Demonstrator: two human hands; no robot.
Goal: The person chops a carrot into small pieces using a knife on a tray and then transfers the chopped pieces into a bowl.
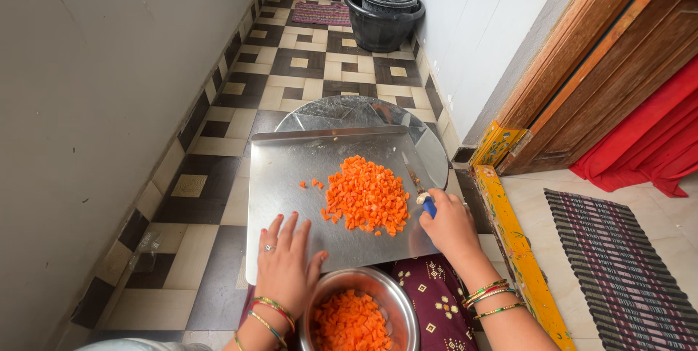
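Observation:
A pile of diced carrot point(366, 195) lies on a flat steel board point(280, 176) on the tiled floor in front of me. My right hand point(451, 226) grips a blue-handled knife point(419, 185) whose blade rests at the pile's right edge. My left hand point(286, 264) lies flat, fingers spread, on the board's near left part, holding nothing. Just below the board, near my lap, a steel bowl point(396, 298) holds more diced carrot point(350, 322).
A round steel plate point(349, 112) lies beyond the board. Stacked dark buckets point(383, 10) stand at the far end of the corridor. A wall runs along the left; a yellow door threshold point(513, 242), wooden door and striped mat point(618, 264) are to the right.

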